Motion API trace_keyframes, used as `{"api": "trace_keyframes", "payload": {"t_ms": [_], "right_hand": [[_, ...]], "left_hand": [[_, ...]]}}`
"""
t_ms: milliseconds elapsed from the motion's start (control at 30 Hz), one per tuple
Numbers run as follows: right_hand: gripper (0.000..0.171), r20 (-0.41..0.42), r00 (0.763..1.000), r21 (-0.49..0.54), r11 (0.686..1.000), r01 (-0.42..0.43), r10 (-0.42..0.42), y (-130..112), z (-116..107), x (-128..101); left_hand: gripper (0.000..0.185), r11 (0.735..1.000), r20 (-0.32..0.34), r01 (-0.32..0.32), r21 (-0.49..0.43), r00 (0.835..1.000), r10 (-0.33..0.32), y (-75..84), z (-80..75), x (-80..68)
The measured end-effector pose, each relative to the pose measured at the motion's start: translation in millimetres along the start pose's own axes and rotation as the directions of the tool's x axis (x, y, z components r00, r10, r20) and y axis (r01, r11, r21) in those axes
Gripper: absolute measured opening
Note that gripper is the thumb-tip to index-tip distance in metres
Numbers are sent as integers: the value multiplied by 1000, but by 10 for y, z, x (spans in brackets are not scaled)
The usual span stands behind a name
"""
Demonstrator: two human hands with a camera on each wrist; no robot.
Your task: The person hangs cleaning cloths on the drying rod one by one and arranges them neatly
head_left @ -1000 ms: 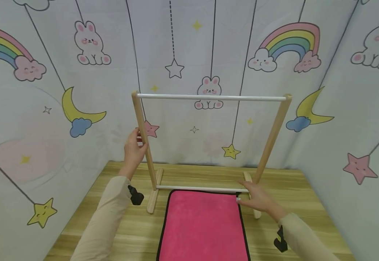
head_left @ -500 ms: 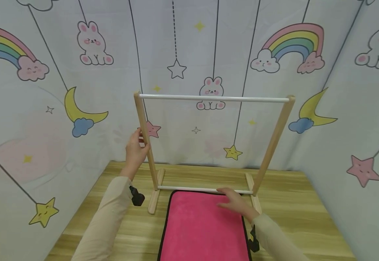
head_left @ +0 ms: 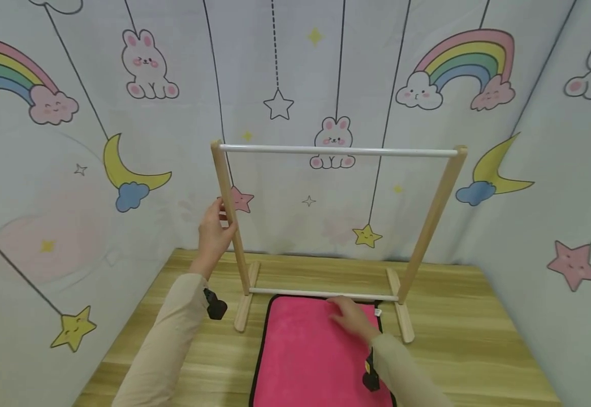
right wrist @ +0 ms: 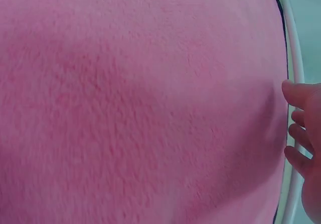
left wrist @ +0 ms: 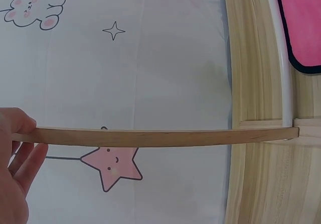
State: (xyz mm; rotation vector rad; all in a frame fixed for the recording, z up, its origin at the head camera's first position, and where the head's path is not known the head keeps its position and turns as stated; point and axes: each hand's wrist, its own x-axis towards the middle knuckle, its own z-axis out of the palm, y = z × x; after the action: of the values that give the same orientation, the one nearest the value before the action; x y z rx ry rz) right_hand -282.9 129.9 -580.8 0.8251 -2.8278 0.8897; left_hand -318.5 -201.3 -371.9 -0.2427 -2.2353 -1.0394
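A rack with wooden posts and white rods stands on the table. My left hand holds its left wooden post partway up, thumb on one side and fingers on the other. In front of the rack lies a plush pink mat with black edging and a small white tag at its far right corner. My right hand is over the mat's far edge, close to the lower white rod, its fingers loosely bent around nothing. Whether it touches the mat is unclear.
Wood-grain tabletop extends on both sides of the mat. White cloth walls printed with rabbits, stars and rainbows surround the table at the back and sides. The rack's right foot reaches forward beside the mat.
My right hand has moved left from the rack's right foot to above the mat's far edge, uncovering the corner tag. My left hand stays on the post.
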Motion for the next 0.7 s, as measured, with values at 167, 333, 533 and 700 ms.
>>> {"api": "trace_keyframes", "payload": {"t_ms": [167,333,533,700], "right_hand": [[32,-38,998,-32,998,-55,53,15,111,28],[26,-119,989,-62,994,-93,85,-12,177,47],[18,-168,984,-82,993,-82,67,-77,206,33],[21,-165,985,-114,993,26,-45,-93,206,-14]], "left_hand": [[53,1000,12,11,-8,1000,-11,23,11,-5],[52,1000,7,10,5,1000,-10,34,12,2],[51,1000,15,3,13,1000,-3,25,6,4],[52,1000,21,14,8,1000,-15,19,-13,-4]]}}
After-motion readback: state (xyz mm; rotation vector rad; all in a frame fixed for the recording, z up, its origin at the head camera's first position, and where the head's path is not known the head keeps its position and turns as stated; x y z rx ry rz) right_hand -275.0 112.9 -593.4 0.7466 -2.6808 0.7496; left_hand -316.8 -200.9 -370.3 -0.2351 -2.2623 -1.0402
